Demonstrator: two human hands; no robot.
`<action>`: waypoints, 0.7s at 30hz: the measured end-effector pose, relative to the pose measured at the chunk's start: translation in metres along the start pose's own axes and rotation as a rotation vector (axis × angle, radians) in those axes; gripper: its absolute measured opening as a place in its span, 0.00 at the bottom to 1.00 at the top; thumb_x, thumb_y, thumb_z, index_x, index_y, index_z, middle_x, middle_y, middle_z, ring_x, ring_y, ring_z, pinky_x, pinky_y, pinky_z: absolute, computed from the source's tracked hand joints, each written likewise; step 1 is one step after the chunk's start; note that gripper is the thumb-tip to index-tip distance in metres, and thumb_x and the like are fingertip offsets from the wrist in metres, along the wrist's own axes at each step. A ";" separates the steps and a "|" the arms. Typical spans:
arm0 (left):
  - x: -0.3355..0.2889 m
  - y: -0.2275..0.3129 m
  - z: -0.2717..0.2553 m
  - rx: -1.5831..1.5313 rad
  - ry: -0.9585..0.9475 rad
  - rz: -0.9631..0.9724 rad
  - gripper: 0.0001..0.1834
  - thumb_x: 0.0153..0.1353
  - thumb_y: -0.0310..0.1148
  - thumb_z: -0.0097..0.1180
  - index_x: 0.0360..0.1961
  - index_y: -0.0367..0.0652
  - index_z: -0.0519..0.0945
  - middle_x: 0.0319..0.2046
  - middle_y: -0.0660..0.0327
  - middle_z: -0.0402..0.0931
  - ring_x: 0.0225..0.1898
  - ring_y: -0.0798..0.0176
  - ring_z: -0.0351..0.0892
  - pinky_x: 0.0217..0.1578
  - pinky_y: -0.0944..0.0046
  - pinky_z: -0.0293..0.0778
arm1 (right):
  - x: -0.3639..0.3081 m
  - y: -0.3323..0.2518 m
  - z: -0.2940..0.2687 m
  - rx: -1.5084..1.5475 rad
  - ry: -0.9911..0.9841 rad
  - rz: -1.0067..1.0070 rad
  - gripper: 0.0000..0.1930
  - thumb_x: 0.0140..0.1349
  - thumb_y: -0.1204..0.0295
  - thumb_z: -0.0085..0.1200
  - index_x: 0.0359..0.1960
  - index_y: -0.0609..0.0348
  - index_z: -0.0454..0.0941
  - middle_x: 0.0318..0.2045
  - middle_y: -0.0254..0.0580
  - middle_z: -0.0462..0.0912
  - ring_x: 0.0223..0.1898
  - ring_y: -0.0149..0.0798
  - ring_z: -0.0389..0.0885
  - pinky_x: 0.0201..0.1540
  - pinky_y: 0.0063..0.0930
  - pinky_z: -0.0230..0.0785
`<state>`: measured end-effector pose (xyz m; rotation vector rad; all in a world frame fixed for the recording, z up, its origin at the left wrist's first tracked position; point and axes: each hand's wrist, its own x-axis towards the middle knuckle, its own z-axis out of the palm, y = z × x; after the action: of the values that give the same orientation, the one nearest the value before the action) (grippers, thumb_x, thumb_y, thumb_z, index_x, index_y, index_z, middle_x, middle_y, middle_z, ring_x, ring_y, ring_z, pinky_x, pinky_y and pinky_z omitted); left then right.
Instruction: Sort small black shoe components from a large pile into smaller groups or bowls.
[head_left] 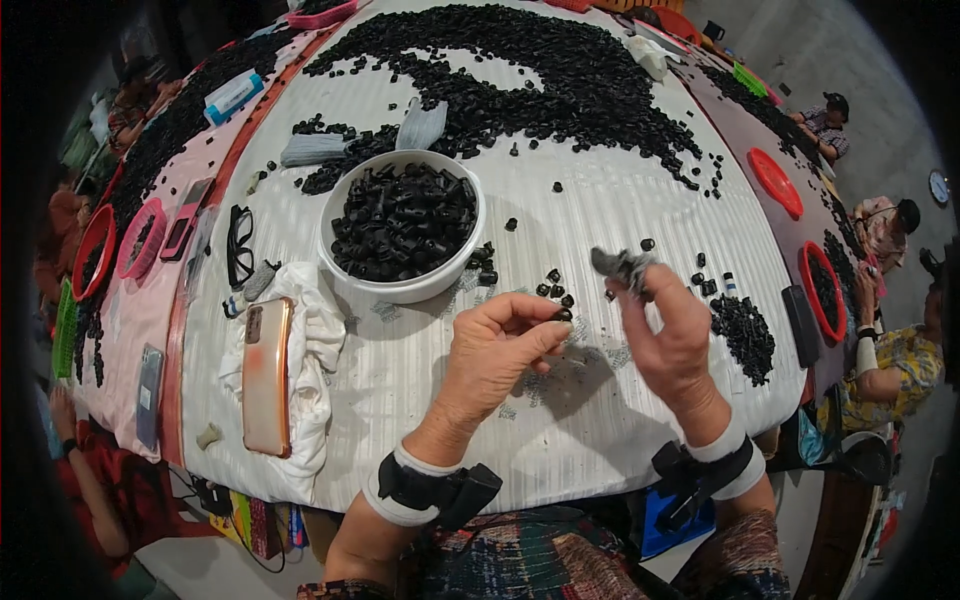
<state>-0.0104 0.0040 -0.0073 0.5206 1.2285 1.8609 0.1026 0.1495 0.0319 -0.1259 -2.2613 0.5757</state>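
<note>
My left hand pinches a small black plastic part between thumb and fingertips, above the middle of the white cloth. Just to its right, my right hand is raised with a crumpled grey piece, probably cloth, gripped between its fingers. Several loose black parts lie beyond my left fingertips. A white bowl heaped with similar black parts stands to the left of my hands. On the right, past my right hand, is a small pile of black parts. Thin translucent scraps are scattered beneath my hands.
A large spread of black parts covers the table's far side. At left, a phone rests on a crumpled white cloth, near black glasses. Red baskets stand at the right. Other people sit along both sides.
</note>
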 end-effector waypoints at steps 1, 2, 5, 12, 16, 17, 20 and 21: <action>0.000 0.001 0.000 -0.004 -0.006 0.001 0.10 0.54 0.26 0.62 0.37 0.35 0.79 0.27 0.61 0.79 0.27 0.72 0.79 0.24 0.75 0.75 | 0.001 0.005 -0.003 0.012 0.009 0.059 0.11 0.52 0.88 0.50 0.37 0.67 0.73 0.29 0.46 0.77 0.25 0.37 0.76 0.26 0.25 0.69; 0.000 0.001 0.000 -0.002 0.002 -0.003 0.10 0.54 0.26 0.62 0.37 0.35 0.79 0.27 0.61 0.79 0.27 0.71 0.79 0.24 0.76 0.75 | 0.001 0.010 -0.005 0.028 0.018 0.119 0.10 0.53 0.87 0.50 0.38 0.67 0.73 0.29 0.46 0.78 0.25 0.35 0.77 0.25 0.24 0.69; 0.000 0.000 -0.003 -0.016 0.005 -0.007 0.10 0.54 0.26 0.62 0.38 0.34 0.78 0.27 0.60 0.79 0.27 0.71 0.79 0.23 0.76 0.75 | -0.004 0.023 -0.007 0.017 -0.043 0.264 0.10 0.55 0.86 0.50 0.40 0.67 0.73 0.30 0.45 0.78 0.25 0.33 0.77 0.25 0.23 0.69; 0.001 0.000 -0.001 -0.050 0.009 -0.024 0.12 0.54 0.27 0.63 0.38 0.34 0.78 0.27 0.59 0.79 0.27 0.71 0.79 0.23 0.76 0.75 | -0.019 0.052 0.002 -0.157 -0.191 0.222 0.12 0.49 0.86 0.48 0.38 0.66 0.70 0.28 0.48 0.75 0.32 0.47 0.76 0.34 0.35 0.71; 0.001 0.000 -0.003 -0.057 0.001 -0.026 0.12 0.54 0.27 0.63 0.39 0.34 0.78 0.27 0.59 0.79 0.27 0.71 0.79 0.23 0.76 0.75 | -0.019 0.049 0.008 -0.355 -0.255 0.128 0.13 0.48 0.85 0.49 0.38 0.62 0.72 0.28 0.46 0.74 0.33 0.46 0.75 0.35 0.37 0.71; 0.001 0.001 -0.003 -0.041 0.001 -0.036 0.12 0.54 0.27 0.63 0.39 0.34 0.78 0.27 0.59 0.79 0.27 0.71 0.79 0.23 0.76 0.75 | -0.019 0.048 0.009 -0.389 -0.288 0.112 0.14 0.48 0.85 0.49 0.38 0.61 0.72 0.28 0.45 0.74 0.33 0.46 0.75 0.35 0.37 0.71; 0.001 0.000 -0.003 -0.032 0.000 -0.046 0.12 0.54 0.27 0.63 0.39 0.34 0.78 0.27 0.59 0.78 0.27 0.71 0.79 0.23 0.76 0.75 | -0.020 0.050 0.010 -0.408 -0.344 0.059 0.14 0.48 0.85 0.49 0.39 0.60 0.73 0.30 0.43 0.74 0.34 0.46 0.75 0.36 0.36 0.70; 0.001 0.000 -0.003 -0.038 -0.001 -0.044 0.12 0.54 0.27 0.63 0.39 0.34 0.78 0.27 0.59 0.78 0.27 0.72 0.78 0.23 0.76 0.75 | -0.019 0.050 0.011 -0.408 -0.344 0.060 0.14 0.48 0.85 0.49 0.39 0.60 0.73 0.30 0.43 0.74 0.34 0.46 0.75 0.36 0.36 0.70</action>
<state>-0.0130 0.0035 -0.0086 0.4705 1.1926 1.8428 0.1037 0.1855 -0.0095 -0.3184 -2.6959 0.1646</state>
